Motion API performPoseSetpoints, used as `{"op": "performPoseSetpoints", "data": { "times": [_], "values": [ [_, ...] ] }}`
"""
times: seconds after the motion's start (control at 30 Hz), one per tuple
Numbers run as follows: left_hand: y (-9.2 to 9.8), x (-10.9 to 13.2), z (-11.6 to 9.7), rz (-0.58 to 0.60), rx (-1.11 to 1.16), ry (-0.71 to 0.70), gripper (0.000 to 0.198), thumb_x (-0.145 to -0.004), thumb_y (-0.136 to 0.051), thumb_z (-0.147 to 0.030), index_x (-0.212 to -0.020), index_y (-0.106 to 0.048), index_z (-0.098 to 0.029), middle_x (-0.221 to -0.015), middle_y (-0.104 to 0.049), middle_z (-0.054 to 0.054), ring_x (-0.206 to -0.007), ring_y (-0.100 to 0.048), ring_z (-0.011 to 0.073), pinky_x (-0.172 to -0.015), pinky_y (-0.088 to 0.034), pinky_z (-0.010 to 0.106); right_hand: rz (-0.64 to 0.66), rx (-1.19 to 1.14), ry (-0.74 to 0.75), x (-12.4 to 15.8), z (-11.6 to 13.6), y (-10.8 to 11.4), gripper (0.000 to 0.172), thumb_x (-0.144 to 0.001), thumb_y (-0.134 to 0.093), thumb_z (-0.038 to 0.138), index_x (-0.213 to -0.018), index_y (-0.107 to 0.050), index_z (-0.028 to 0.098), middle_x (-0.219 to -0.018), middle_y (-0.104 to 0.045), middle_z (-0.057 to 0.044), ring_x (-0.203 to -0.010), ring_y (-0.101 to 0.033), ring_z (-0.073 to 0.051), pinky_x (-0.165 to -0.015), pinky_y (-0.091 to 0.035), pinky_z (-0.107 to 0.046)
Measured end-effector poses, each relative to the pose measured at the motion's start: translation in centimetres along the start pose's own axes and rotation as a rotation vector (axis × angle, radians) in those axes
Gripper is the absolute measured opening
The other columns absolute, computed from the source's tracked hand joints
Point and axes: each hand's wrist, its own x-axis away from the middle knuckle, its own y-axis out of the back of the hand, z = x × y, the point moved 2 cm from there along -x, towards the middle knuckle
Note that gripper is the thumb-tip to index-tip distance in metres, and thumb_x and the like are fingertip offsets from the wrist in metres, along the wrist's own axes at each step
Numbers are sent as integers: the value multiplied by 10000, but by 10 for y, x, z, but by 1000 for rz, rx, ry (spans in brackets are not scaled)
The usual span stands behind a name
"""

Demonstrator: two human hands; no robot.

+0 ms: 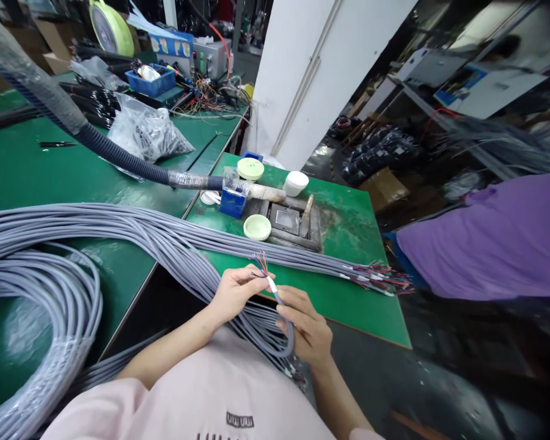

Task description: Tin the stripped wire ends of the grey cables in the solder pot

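A grey multi-core cable [288, 333] curves up between my hands, its end wrapped in a white band [272, 284] with thin coloured wires [262, 264] fanning out. My right hand [305, 324] is closed round the grey sheath just below the band. At the base of the wires, the thumb and fingers of my left hand [238, 290] pinch the wires. Just beyond, a long bundle of grey cables [220, 238] lies across the green table, its stripped, coloured ends [380, 276] toward the right edge.
A solder pot [286, 220] stands behind the cables, with a pale green dish [257, 227], a blue box [233, 201] and a ribbed hose [119, 160] beside it. Coiled cables [64, 293] lie left. A person in a purple top [486, 238] is at right.
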Motion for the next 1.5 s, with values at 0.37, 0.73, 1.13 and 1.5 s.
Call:
{"op": "performPoseSetpoints", "data": {
  "times": [0.37,0.73,1.13,1.5],
  "values": [
    [2,-5,1,-9,-92,-8,233,-760,-706,-378,-622,-725,-191,-654,-704,33,-772,-654,179,-803,-513,304,-102,-232,-210,14,-15,-16,336,-853,-623,255,-1154,-656,401,-1175,-693,-36,-1023,-683,-267,-842,-589,-466],
    [0,-10,3,-99,33,89,334,-673,-755,-438,-534,-622,-165,-519,-639,4,-524,-608,135,-594,-505,273,-57,-207,-218,15,-21,-16,355,-804,-653,185,-1114,-679,355,-1148,-704,-63,-988,-694,-276,-811,-592,-465],
    [-1,-10,6,-119,52,97,373,-682,-753,-439,-510,-579,-158,-492,-597,-17,-486,-567,100,-556,-465,240,-32,-263,-201,15,-20,-18,442,-803,-644,118,-1172,-656,361,-1195,-681,-51,-1014,-678,-251,-835,-577,-442],
    [-3,-10,5,-78,-68,48,389,-673,-748,-460,-499,-576,-158,-486,-582,-11,-501,-525,92,-580,-440,238,-47,-297,-239,11,-17,-9,388,-868,-514,55,-1106,-698,300,-1094,-718,-73,-985,-668,-234,-818,-532,-423]
  ]
}}
